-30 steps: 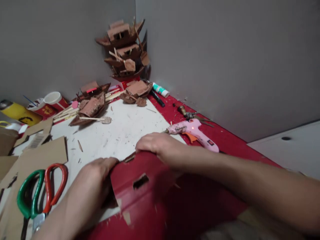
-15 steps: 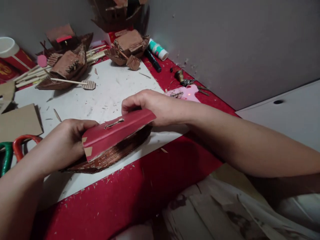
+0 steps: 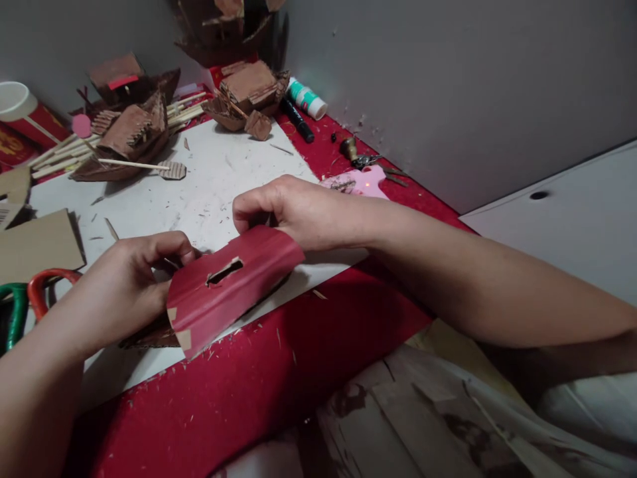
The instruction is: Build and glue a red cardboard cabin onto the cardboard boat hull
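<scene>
Between my hands is a curved red cardboard piece [image 3: 259, 272] with a ragged slot cut through its top and tan patches at its left end. My left hand [image 3: 149, 272] grips its left end, thumb and fingers bent. At the far right edge, my right hand [image 3: 279, 212] has its fingers curled round the piece; the fingertips are partly hidden behind it. Beneath lies a brown corrugated cardboard boat hull [image 3: 154, 335], mostly covered by the red piece. Whether the two are joined, I cannot tell.
Brown cardboard model boats [image 3: 124, 136] stand at the back beside wooden sticks [image 3: 54, 156]. Scissors [image 3: 37, 292] and a cardboard sheet [image 3: 42, 245] lie left. A glue stick [image 3: 308, 98], black marker [image 3: 298, 123] and pink glue gun [image 3: 371, 180] line the wall side. Scraps litter the white board [image 3: 219, 166].
The red piece has tilted toward me, its near edge lower, so its slot faces me and more of the hull is covered. My hands shift slightly with it.
</scene>
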